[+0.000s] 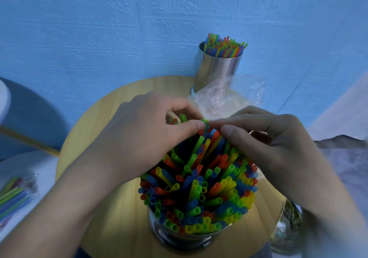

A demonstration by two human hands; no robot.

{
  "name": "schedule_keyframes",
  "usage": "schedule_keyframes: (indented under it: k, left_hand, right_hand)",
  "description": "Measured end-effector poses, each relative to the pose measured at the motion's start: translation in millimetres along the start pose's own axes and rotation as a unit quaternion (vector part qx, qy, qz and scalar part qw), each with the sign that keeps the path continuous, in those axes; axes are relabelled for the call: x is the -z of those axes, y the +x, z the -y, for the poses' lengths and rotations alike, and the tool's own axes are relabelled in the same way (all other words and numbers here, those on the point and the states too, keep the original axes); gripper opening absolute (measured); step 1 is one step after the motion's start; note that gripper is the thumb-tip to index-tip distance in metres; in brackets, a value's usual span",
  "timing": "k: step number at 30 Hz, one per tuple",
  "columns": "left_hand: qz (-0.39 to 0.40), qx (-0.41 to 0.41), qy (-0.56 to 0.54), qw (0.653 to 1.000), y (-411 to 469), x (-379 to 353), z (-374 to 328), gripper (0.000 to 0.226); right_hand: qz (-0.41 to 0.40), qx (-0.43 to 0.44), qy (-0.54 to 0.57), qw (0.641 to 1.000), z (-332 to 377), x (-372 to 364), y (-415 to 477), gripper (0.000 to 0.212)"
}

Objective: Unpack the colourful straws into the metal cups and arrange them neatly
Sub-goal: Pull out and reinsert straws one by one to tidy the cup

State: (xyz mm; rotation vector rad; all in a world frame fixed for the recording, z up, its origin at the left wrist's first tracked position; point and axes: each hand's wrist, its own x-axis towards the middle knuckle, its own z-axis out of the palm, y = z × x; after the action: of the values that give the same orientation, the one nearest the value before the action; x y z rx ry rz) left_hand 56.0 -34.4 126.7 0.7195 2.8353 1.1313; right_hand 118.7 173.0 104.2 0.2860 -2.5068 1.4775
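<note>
Sitting against a blue wall [99, 38], the round wooden surface [93, 122] carries the near metal cup [179, 237] packed with straws [199, 188]; left hand [151, 138] and right hand [278, 138] fingers pinch the farthest straw tips.

The straws [199, 194] in the near cup [179, 237] are bright green, yellow, blue and orange-red, and the far straws [225, 46] in the far cup [217, 70] show the same mix; both cups are shiny silver. The table [119, 208] is pale wood with a fine straight grain, and the wall [99, 28] is light blue with a raised brick pattern. The bag [229, 96] is clear, and the packet [14, 196] shows green and blue stripes.
</note>
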Motion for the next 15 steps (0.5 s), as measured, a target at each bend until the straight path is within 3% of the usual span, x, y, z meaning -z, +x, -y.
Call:
schedule_keyframes:
  k: [9, 15]
  left_hand:
    - [-0.038, -0.023, -0.004, 0.999, 3.4, -4.1, 2.7, 0.013]
    - [-0.102, -0.061, -0.188, 0.975, 6.4, 3.6, 2.2, 0.009]
  right_hand:
    - [0.001, -0.003, 0.019, 1.0, -5.9, 0.3, 0.9, 0.019]
    - [-0.017, 0.007, 0.024, 1.0, -8.3, -2.3, -0.3, 0.018]
